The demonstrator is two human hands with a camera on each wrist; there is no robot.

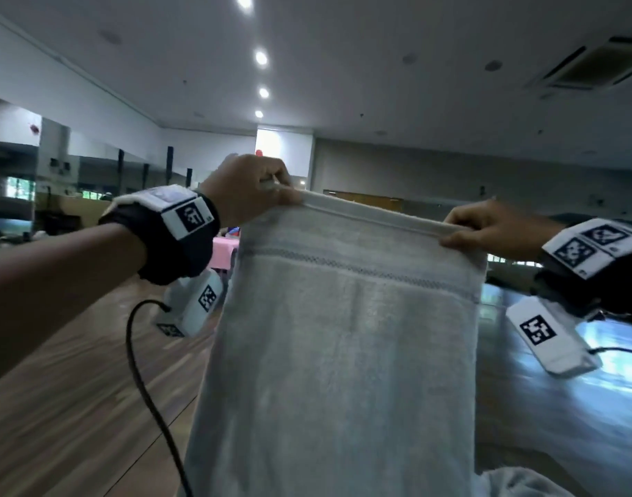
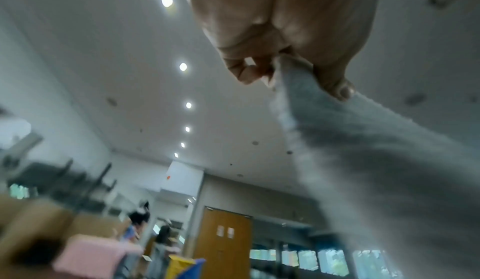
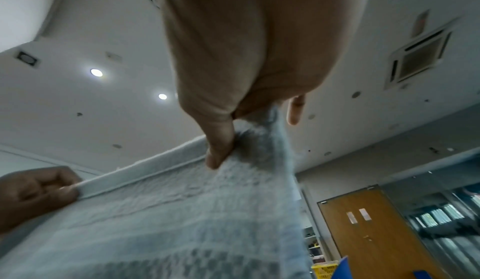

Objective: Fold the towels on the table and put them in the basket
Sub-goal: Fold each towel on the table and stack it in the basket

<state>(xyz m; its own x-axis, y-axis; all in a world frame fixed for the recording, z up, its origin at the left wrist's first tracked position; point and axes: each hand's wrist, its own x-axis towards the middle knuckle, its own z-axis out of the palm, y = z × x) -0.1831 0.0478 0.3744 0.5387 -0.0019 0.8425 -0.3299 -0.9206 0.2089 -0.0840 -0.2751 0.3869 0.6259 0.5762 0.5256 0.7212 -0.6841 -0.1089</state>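
A pale grey towel (image 1: 346,335) hangs in the air in front of me, spread flat, with a woven stripe near its top hem. My left hand (image 1: 250,190) pinches the top left corner, and the left wrist view shows thumb and fingers clamped on the cloth (image 2: 298,78). My right hand (image 1: 486,227) pinches the top right corner; in the right wrist view its thumb presses the towel (image 3: 233,191) and the left hand (image 3: 33,195) shows at the far end of the hem. The table and the basket are hidden in the head view.
The towel blocks most of what lies below. A wooden floor (image 1: 74,389) stretches left. A pink-covered table (image 1: 224,247) stands far off. People (image 2: 163,240) stand in the distance beside a wooden double door (image 2: 223,242). A yellow crate (image 3: 324,271) peeks in low.
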